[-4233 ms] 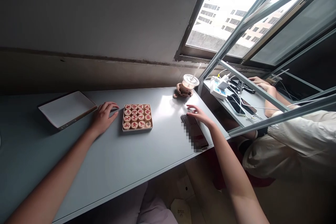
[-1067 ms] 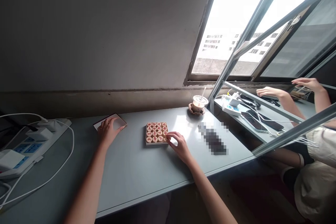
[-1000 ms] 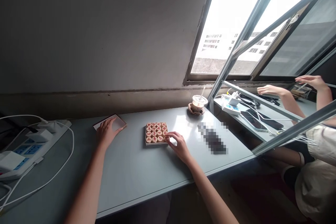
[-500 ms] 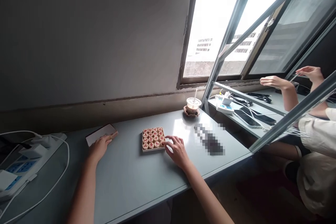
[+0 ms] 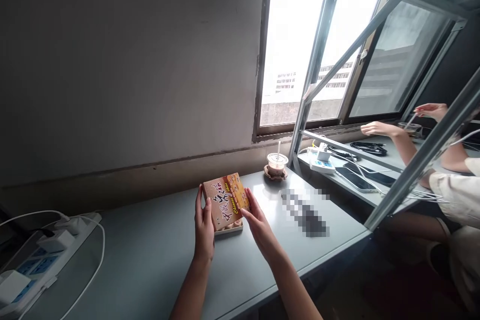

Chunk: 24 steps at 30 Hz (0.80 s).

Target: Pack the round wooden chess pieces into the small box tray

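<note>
A printed cardboard box lid [image 5: 225,200] marked "Chinese chess" lies at a slant over the shallow box tray [image 5: 229,230]. My left hand [image 5: 204,225] grips the lid's left edge, thumb on its face. On the opposite edge, my right hand [image 5: 257,217] holds it, with the fingers along the side. Between the lid and the tray's near wall, a few round wooden chess pieces [image 5: 237,222] peek out at the lower right. The lid hides the others.
A drink cup [image 5: 277,163] with a straw stands at the back. A blurred-out dark item [image 5: 307,212] lies to its front right. Power strips, at left [image 5: 41,255] and on the neighbouring desk, trail cables. Beyond the metal bed frame [image 5: 408,180] sits another person [image 5: 455,205].
My left hand has brought the lid from the left side of the desk over the tray of pieces. My right hand has shifted from the tray's edge onto the lid.
</note>
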Motion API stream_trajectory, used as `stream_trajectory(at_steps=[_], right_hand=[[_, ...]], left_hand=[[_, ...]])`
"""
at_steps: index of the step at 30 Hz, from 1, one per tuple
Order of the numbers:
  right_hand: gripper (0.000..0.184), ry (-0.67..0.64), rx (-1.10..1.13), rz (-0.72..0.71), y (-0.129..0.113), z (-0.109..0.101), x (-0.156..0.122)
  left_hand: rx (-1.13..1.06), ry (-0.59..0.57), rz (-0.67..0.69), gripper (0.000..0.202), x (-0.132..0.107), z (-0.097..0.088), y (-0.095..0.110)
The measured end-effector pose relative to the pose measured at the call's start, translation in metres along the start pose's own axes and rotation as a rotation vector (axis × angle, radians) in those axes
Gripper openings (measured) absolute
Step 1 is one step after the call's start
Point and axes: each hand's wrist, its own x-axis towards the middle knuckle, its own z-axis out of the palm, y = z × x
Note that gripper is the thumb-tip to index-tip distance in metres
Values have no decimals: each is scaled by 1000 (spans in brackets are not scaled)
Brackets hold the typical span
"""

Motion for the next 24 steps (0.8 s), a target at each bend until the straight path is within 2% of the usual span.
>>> stream_trajectory(at_steps=[3,5,7,9,12,16,18,21,24], right_hand=[[62,24,-120,27,17,-11,-2],[63,54,-221,43,36,-15,-3],[64,69,-355,99,55,-15,-5],[66,8,-500,166,70,-13,-8],[69,-134,-645,159,83,-8,-15],[68,-197,-767,83,80,-4,-20],[71,-214,-870,44,75,-5,-20],[76,-293,-1017,-5,67,-7,-18],[74,-355,-1068,-4,60,-12,-12]], left_hand=[[152,16,-41,59,10,5,-29],[362,30,-111,63,18,3,-49],[589,-33,-115,62,22,-1,-66],[754,-94,-76,61,20,-4,-80],[893,-46,-43,57,13,-6,-96],[895,-100,21,54,3,-1,-103],[912,-75,49,55,0,2,-100],[987,-27,166,54,-2,2,-93],[980,-158,191,53,3,-2,-88]])
